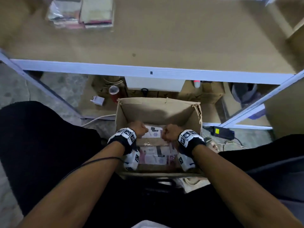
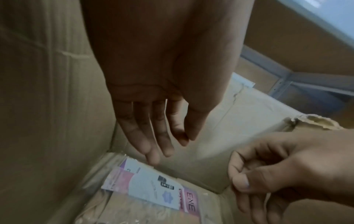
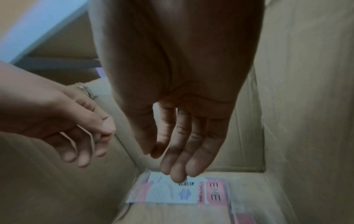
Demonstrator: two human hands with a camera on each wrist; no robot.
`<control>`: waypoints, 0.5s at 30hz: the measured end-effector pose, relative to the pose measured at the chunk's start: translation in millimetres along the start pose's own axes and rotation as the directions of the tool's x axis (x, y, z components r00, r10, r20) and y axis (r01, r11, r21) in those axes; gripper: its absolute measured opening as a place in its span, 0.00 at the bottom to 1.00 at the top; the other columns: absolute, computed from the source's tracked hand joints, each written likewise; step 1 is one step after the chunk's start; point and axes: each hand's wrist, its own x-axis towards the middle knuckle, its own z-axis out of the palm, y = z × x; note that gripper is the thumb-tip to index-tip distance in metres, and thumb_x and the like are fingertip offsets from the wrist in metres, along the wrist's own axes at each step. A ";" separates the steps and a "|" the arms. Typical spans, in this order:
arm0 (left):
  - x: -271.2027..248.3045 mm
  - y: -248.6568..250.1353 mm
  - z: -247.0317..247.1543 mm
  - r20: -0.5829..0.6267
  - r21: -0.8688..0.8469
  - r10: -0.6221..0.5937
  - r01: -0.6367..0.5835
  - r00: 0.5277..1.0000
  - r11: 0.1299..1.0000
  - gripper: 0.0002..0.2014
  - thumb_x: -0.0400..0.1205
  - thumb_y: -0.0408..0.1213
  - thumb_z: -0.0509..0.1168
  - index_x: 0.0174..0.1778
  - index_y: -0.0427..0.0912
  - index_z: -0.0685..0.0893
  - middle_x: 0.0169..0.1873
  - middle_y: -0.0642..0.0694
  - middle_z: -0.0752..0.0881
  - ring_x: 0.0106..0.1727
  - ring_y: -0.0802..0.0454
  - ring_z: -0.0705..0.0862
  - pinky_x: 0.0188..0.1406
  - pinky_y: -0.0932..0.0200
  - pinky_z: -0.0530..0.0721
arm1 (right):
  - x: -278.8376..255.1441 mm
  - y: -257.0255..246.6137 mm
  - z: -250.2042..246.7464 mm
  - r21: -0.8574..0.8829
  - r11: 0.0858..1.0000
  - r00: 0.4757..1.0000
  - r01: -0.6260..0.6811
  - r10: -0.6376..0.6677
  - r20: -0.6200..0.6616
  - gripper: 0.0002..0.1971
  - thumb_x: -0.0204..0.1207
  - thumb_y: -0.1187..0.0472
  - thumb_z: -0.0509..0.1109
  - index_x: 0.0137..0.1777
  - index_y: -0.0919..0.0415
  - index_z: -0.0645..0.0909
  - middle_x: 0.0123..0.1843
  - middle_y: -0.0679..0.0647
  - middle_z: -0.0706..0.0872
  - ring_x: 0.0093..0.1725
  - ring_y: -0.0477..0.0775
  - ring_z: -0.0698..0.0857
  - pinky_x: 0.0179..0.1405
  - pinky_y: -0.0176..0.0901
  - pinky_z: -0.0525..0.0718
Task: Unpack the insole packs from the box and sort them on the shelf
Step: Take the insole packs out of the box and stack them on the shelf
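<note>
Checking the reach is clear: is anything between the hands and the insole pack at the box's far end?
Nothing: in both wrist views the left hand and right hand hang open just above the insole pack, only air between.

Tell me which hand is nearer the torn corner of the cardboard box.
Right. The right hand hangs inside the box on the side of the torn corner; the left hand hangs inside too, by the opposite wall.

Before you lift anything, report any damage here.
The box has a torn, ragged far right corner edge; cardboard there is ripped and frayed. The packs inside look intact. Both hands, left and right, hold nothing.
</note>
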 end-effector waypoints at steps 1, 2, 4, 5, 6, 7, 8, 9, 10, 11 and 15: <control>4.8 -2.6 1.8 0.018 0.032 -0.014 0.013 1.000 0.999 0.16 0.84 0.43 0.67 0.41 0.34 0.92 0.46 0.35 0.93 0.49 0.41 0.92 0.57 0.50 0.88 | 7.1 1.2 3.9 -0.021 1.000 1.000 0.002 -0.002 0.000 0.10 0.79 0.59 0.69 0.38 0.59 0.88 0.38 0.55 0.92 0.32 0.45 0.90 0.28 0.33 0.86; 7.8 -4.6 3.1 0.031 0.063 -0.025 0.023 0.999 0.998 0.18 0.85 0.44 0.66 0.44 0.32 0.93 0.47 0.34 0.93 0.52 0.40 0.91 0.59 0.50 0.87 | 14.0 2.2 7.7 -0.056 0.998 1.000 0.005 -0.006 -0.008 0.12 0.78 0.61 0.68 0.34 0.59 0.88 0.36 0.55 0.92 0.28 0.44 0.89 0.22 0.28 0.80; 13.8 -8.0 4.8 0.052 0.117 -0.036 0.030 0.998 0.993 0.19 0.86 0.42 0.64 0.49 0.27 0.91 0.52 0.31 0.91 0.56 0.37 0.89 0.61 0.49 0.85 | 26.7 3.5 16.4 -0.098 0.995 1.000 0.004 -0.004 -0.001 0.15 0.78 0.65 0.66 0.29 0.62 0.84 0.40 0.61 0.92 0.39 0.55 0.91 0.25 0.32 0.78; 16.7 -9.4 6.7 0.059 0.140 -0.047 0.038 0.997 0.989 0.19 0.86 0.41 0.63 0.50 0.26 0.90 0.54 0.30 0.89 0.58 0.36 0.88 0.62 0.49 0.84 | 32.0 5.2 21.2 -0.122 0.993 1.000 0.003 0.000 0.026 0.17 0.79 0.65 0.65 0.27 0.60 0.81 0.43 0.63 0.92 0.46 0.61 0.91 0.31 0.36 0.79; 19.5 -11.0 8.6 0.066 0.142 -0.068 0.059 0.996 0.988 0.18 0.87 0.41 0.62 0.50 0.26 0.88 0.56 0.29 0.88 0.60 0.36 0.86 0.63 0.49 0.83 | 36.9 7.2 25.8 -0.145 0.989 0.998 0.001 0.008 0.059 0.18 0.80 0.65 0.64 0.27 0.59 0.80 0.47 0.64 0.92 0.51 0.64 0.90 0.37 0.37 0.79; 21.5 -12.1 10.5 0.076 0.140 -0.094 0.082 0.993 0.987 0.18 0.87 0.41 0.61 0.52 0.27 0.87 0.59 0.30 0.87 0.62 0.36 0.85 0.66 0.49 0.81 | 40.0 9.2 29.8 -0.155 0.988 0.996 -0.010 0.023 0.084 0.15 0.81 0.65 0.63 0.33 0.61 0.84 0.52 0.66 0.91 0.55 0.64 0.90 0.45 0.38 0.82; 23.4 -14.0 12.5 0.085 0.147 -0.120 0.106 0.989 0.983 0.19 0.88 0.41 0.60 0.58 0.27 0.86 0.62 0.31 0.86 0.65 0.36 0.84 0.67 0.50 0.81 | 43.2 11.4 34.8 -0.157 0.987 0.994 -0.019 0.035 0.100 0.13 0.82 0.65 0.63 0.44 0.66 0.88 0.57 0.66 0.90 0.58 0.64 0.88 0.53 0.41 0.84; 25.6 -15.5 14.1 0.085 0.152 -0.142 0.128 0.986 0.980 0.19 0.88 0.41 0.60 0.63 0.27 0.84 0.65 0.31 0.85 0.67 0.37 0.83 0.67 0.50 0.81 | 46.2 14.3 39.9 -0.167 0.986 0.992 -0.027 0.047 0.118 0.13 0.82 0.64 0.64 0.54 0.70 0.88 0.60 0.67 0.89 0.60 0.65 0.87 0.59 0.46 0.84; 27.2 -16.5 14.6 0.084 0.156 -0.156 0.142 0.984 0.977 0.20 0.88 0.41 0.60 0.66 0.28 0.83 0.67 0.32 0.83 0.68 0.37 0.82 0.67 0.50 0.81 | 48.7 16.7 46.0 -0.193 0.981 0.989 -0.026 0.053 0.141 0.14 0.82 0.63 0.65 0.60 0.70 0.86 0.62 0.67 0.88 0.61 0.65 0.87 0.62 0.49 0.84; 28.8 -17.9 15.0 0.088 0.154 -0.165 0.151 0.982 0.977 0.19 0.88 0.40 0.60 0.67 0.28 0.82 0.68 0.32 0.83 0.69 0.37 0.82 0.68 0.50 0.80 | 50.2 18.2 52.3 -0.224 0.974 0.983 -0.021 0.061 0.171 0.15 0.82 0.62 0.66 0.63 0.70 0.85 0.63 0.67 0.87 0.62 0.65 0.86 0.62 0.51 0.84; 32.0 -20.2 12.1 0.102 0.116 -0.197 0.185 0.975 0.976 0.18 0.88 0.39 0.58 0.66 0.32 0.84 0.69 0.34 0.83 0.70 0.39 0.81 0.70 0.52 0.79 | 53.7 16.6 74.9 -0.340 0.940 0.964 0.008 0.083 0.252 0.18 0.80 0.59 0.70 0.66 0.67 0.82 0.66 0.65 0.86 0.63 0.63 0.86 0.62 0.49 0.85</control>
